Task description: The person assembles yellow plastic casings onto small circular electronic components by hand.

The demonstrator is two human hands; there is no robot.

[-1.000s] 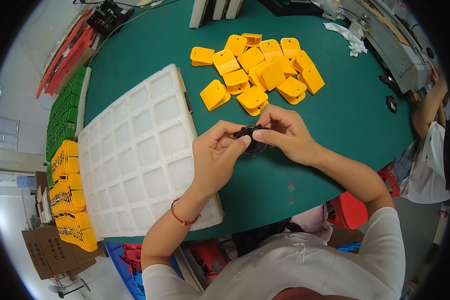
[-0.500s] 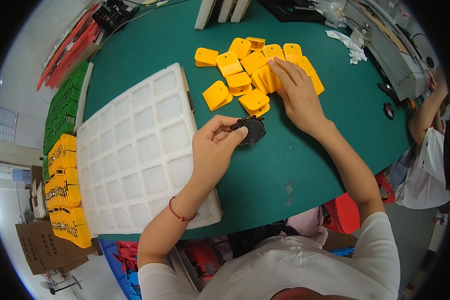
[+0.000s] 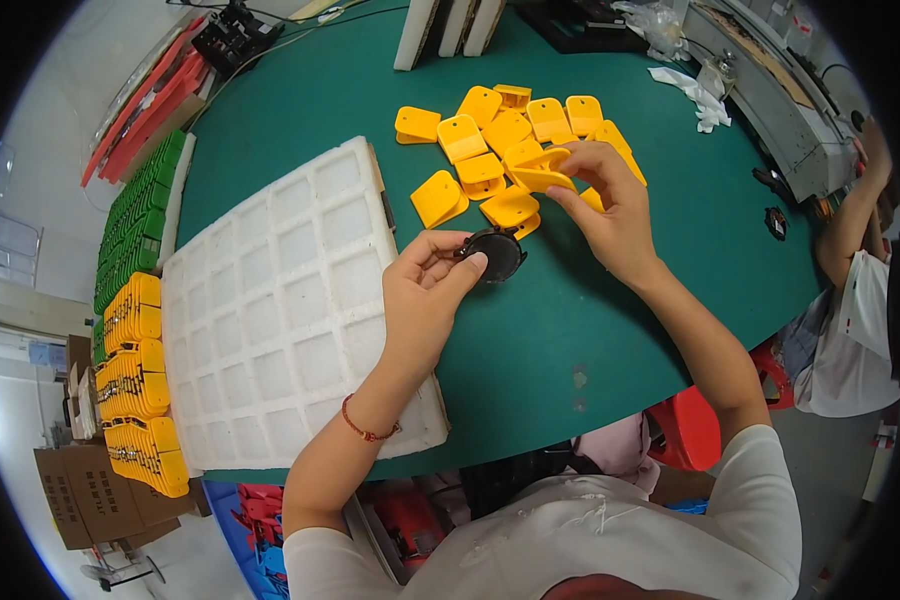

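Note:
My left hand point(image 3: 425, 300) is closed on a round black watch case point(image 3: 496, 258) with small lugs, its thumb lying on the flat black face. The case is held over the green table, beside the white foam tray. Across from it, my right hand point(image 3: 618, 215) pinches a yellow plastic clip point(image 3: 536, 174) between thumb and fingers; the clip's two flaps part in a V. Loose yellow clips point(image 3: 462, 139) of the same shape lie scattered just beyond both hands.
A white foam tray point(image 3: 306, 297) with square pockets covers the table's left side. Rows of green holders point(image 3: 135, 225) and yellow holders point(image 3: 133, 370) stand past its left edge. White slabs point(image 3: 417, 32) stand at the back. Another person's arm point(image 3: 850, 220) is at right.
My right hand has closed on a yellow clip and brought it out of the pile, a little toward me. The left hand keeps the watch case, tilted slightly differently.

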